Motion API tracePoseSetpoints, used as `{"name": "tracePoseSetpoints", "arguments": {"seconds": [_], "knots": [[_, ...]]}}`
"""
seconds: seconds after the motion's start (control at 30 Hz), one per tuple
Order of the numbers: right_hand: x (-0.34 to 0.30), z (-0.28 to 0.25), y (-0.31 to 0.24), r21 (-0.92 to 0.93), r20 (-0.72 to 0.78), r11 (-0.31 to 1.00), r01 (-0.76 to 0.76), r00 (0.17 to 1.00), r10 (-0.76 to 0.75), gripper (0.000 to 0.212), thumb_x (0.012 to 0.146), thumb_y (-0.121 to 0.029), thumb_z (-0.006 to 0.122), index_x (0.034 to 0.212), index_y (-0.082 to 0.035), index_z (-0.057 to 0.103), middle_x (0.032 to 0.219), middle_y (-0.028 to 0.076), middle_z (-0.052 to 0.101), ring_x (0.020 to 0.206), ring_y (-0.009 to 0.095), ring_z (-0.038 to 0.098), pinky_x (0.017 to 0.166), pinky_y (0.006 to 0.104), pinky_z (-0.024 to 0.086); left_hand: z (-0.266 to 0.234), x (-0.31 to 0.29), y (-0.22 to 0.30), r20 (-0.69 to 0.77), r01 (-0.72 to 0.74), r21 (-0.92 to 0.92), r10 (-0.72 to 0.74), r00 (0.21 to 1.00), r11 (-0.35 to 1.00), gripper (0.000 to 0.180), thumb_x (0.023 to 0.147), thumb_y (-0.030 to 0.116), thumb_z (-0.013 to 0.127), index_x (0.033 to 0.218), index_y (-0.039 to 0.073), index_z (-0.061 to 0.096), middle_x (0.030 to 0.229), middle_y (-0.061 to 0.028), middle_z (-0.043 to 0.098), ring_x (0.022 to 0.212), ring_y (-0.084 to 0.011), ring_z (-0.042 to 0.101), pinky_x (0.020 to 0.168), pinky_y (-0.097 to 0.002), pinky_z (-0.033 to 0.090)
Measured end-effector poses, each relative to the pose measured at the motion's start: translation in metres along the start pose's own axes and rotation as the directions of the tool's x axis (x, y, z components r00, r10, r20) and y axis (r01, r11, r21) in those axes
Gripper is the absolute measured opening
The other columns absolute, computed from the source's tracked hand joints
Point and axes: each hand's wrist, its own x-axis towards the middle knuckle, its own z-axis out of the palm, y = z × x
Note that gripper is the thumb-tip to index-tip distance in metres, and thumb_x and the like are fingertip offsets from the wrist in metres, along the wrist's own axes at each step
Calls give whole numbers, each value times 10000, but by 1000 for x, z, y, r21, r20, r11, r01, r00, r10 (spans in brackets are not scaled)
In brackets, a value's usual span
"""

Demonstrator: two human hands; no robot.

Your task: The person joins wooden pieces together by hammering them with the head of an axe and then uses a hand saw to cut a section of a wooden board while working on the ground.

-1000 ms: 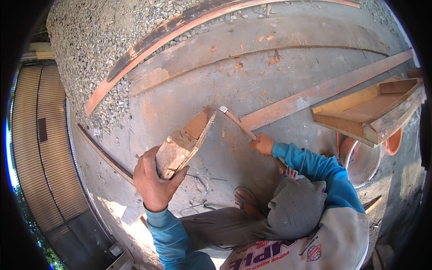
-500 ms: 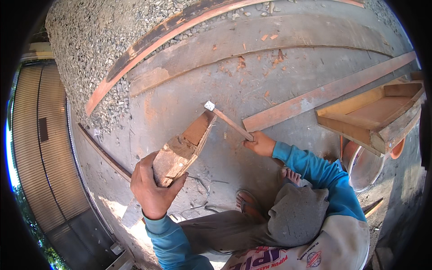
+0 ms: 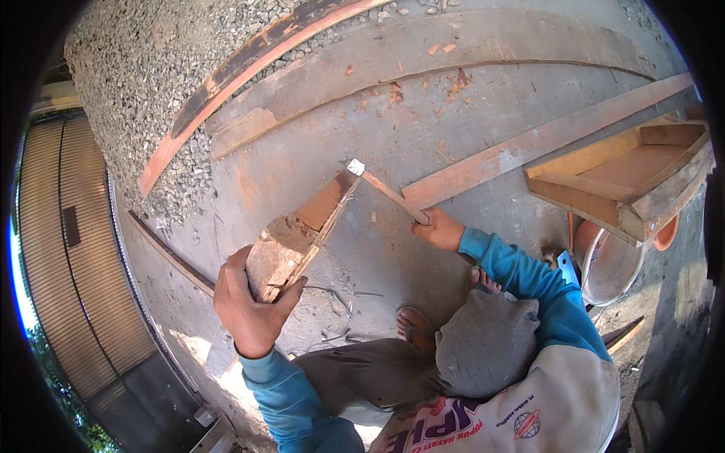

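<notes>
My left hand [image 3: 245,311] grips the near end of a rough, splintered piece of timber [image 3: 285,243], thumb on one side and fingers on the other. The timber slants away from me, its far end raised toward the middle of the view. My right hand [image 3: 442,229] is closed around the wooden handle of a hammer [image 3: 394,196]. The hammer's small, pale, shiny head is at the timber's far end; whether they touch I cannot tell.
A long weathered board [image 3: 423,57] and a reddish plank [image 3: 544,140] lie on the concrete, among wood chips. A wooden tray-like box [image 3: 578,198] stands at right, above a pale bucket [image 3: 613,272]. Gravel [image 3: 143,98] spreads at far left. My sandalled foot [image 3: 414,325] is close below.
The timber and the hammer head have shifted slightly up in the view, still together. My left hand has moved a little left. Both grips are unchanged.
</notes>
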Motion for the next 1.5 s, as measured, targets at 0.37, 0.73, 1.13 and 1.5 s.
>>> {"name": "tracePoseSetpoints", "arguments": {"seconds": [0.37, 0.73, 1.13, 1.5], "knots": [[-134, -50, -10, -405, -195, 875, -264, 960, 200, 267, 854, -247, 630, 998, -23, 658, 792, 239, 668, 788, 415, 675, 728, 458, 523, -1, 0, -6, -39, -1, -130, -4, 999, 992, 759, 606, 160, 890, 1259, 12, 531, 1151, -210, 622, 1014, -379, 631, 901, -414, 491], [-266, -39, 54, -408, -569, 611, -679, 712, 412, 301, 862, -361, 647, 1012, -100, 646, 900, 207, 689, 919, 376, 690, 768, 477, 531, -22, -34, -16, 283, 51, -300, 37, 959, 953, 649, 633, 155, 848, 1190, 22, 543, 936, -233, 686, 881, -415, 681, 788, -435, 523], [-271, -91, 111, -444, -605, 682, -581, 756, 250, 345, 872, -331, 608, 1090, -63, 610, 1035, 261, 685, 1019, 399, 672, 872, 485, 518, -41, -35, -40, 388, -40, -397, 208, 898, 917, 595, 639, 133, 831, 1156, 2, 565, 963, -225, 698, 897, -374, 701, 799, -400, 538], [-256, -77, 45, -562, -496, 623, -544, 824, 273, 320, 901, -325, 610, 1063, -49, 613, 950, 234, 699, 949, 402, 682, 835, 488, 528, -55, -57, -4, 607, -105, -144, 171, 776, 984, 671, 642, 230, 863, 1196, 35, 538, 992, -204, 696, 899, -382, 700, 785, -431, 558]]}}
